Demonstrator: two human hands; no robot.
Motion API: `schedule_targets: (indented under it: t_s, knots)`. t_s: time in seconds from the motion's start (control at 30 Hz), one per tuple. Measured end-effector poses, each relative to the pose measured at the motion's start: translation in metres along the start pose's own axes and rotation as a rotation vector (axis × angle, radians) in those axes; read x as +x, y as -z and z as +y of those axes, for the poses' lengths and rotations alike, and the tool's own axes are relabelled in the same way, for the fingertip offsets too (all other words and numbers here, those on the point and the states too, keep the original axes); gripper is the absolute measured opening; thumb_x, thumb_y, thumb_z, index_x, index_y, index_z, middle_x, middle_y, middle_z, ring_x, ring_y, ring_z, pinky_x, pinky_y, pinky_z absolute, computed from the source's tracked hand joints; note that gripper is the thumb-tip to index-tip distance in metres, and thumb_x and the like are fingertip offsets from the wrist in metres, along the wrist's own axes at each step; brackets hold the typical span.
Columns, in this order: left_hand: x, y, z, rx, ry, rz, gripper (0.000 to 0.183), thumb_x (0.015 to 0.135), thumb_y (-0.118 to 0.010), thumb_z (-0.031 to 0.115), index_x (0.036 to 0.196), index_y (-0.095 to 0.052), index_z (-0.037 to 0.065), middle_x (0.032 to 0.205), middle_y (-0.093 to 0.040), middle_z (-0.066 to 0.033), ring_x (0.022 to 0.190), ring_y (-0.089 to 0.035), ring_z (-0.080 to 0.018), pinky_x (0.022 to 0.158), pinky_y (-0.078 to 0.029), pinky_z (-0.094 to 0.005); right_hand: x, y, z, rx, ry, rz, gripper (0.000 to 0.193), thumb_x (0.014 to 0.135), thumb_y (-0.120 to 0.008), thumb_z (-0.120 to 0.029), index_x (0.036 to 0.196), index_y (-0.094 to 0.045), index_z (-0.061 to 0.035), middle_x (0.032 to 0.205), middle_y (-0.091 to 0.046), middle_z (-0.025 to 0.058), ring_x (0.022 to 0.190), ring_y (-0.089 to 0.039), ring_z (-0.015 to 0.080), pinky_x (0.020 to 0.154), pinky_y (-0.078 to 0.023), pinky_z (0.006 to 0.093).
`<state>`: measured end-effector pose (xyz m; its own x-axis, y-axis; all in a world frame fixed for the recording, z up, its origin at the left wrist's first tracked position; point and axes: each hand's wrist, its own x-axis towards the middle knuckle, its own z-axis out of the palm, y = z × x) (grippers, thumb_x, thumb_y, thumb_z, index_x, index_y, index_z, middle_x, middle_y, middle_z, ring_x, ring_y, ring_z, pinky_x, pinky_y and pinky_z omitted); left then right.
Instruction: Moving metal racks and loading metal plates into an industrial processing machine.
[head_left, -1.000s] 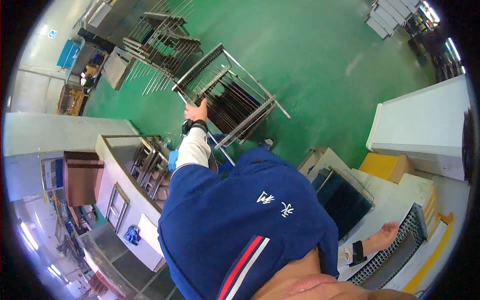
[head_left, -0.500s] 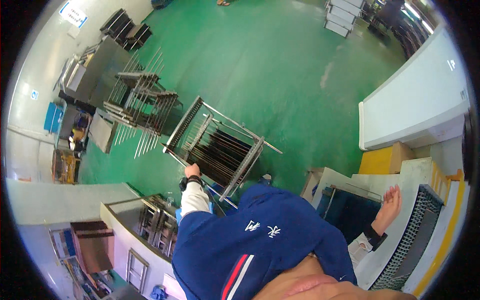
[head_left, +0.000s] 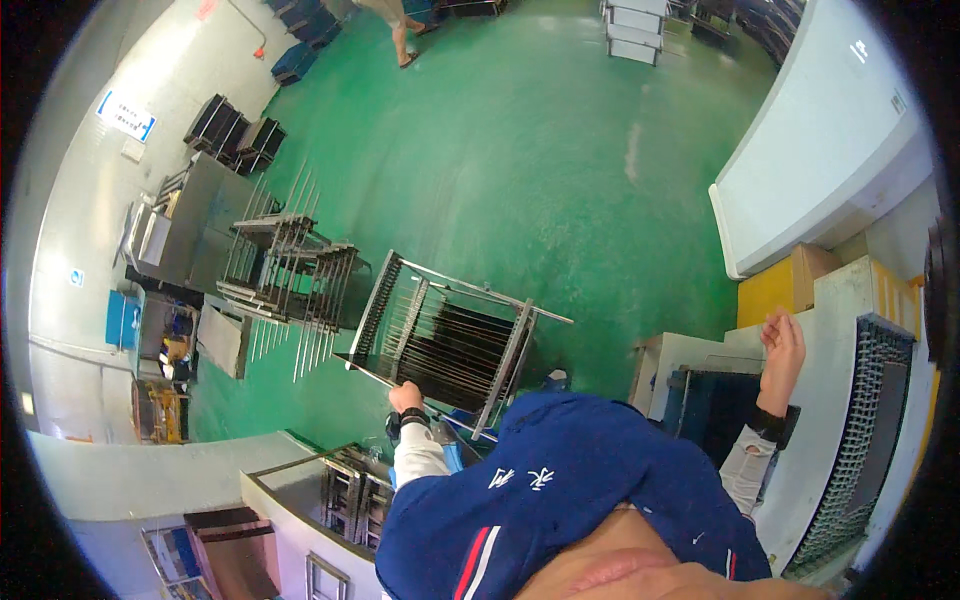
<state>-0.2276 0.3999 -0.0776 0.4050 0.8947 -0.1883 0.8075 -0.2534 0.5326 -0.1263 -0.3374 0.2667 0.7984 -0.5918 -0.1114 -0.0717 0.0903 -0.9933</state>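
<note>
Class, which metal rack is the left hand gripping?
The slotted rack holding dark panels: the left hand grips its near edge, while the pole-studded rack farther left stands untouched.

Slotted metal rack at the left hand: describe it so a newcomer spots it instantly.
On the green floor, just beyond the blue shirt, is a slotted metal rack. It holds a tight row of thin dark panels. Unlike the rod-spiked metal frames to its left, it has the left hand gripping its edge.
</note>
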Motion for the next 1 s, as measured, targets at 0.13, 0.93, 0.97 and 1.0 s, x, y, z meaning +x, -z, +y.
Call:
schedule_targets:
  t_s: [0.13, 0.93, 0.97, 1.0]
  knots:
    - [-0.005, 0.025, 0.015, -0.012, -0.113, 0.126, 0.031, 0.073, -0.054, 0.018, 0.067, -0.059, -0.011, 0.069, -0.060, -0.0311, 0.068, -0.061, -0.0446, 0.064, -0.047, -0.0477, 0.006, -0.003, -0.003, 0.022, -0.002, -0.015, 0.026, 0.095, -0.053, -0.022, 0.111, -0.060, -0.0033, 0.094, -0.062, 0.0058, 0.082, -0.058, 0.0131, 0.075, -0.047, 0.0271]
    - [-0.059, 0.180, 0.129, 0.118, -0.504, 0.476, 0.028, 0.073, -0.051, 0.018, 0.064, -0.056, -0.008, 0.068, -0.057, -0.0277, 0.062, -0.053, -0.0457, 0.061, -0.041, -0.0500, 0.013, 0.004, 0.017, 0.095, -0.082, -0.163, 0.024, 0.095, -0.054, -0.022, 0.108, -0.062, -0.0034, 0.089, -0.064, 0.0045, 0.074, -0.059, 0.0110, 0.068, -0.048, 0.0246]
    - [-0.061, 0.192, 0.135, 0.116, -0.453, 0.449, 0.028, 0.073, -0.051, 0.018, 0.064, -0.056, -0.008, 0.068, -0.057, -0.0277, 0.062, -0.053, -0.0457, 0.061, -0.041, -0.0500, 0.013, 0.005, 0.017, 0.081, -0.089, -0.146, 0.024, 0.095, -0.054, -0.022, 0.108, -0.062, -0.0033, 0.089, -0.064, 0.0047, 0.074, -0.059, 0.0110, 0.068, -0.048, 0.0246]
    - [-0.061, 0.208, 0.143, 0.131, -0.470, 0.437, 0.028, 0.074, -0.051, 0.019, 0.066, -0.057, -0.008, 0.068, -0.057, -0.0273, 0.060, -0.053, -0.0434, 0.060, -0.041, -0.0489, 0.014, 0.005, 0.017, 0.070, -0.065, -0.147, 0.024, 0.095, -0.055, -0.021, 0.108, -0.063, -0.0032, 0.089, -0.064, 0.0050, 0.073, -0.059, 0.0111, 0.067, -0.048, 0.0246]
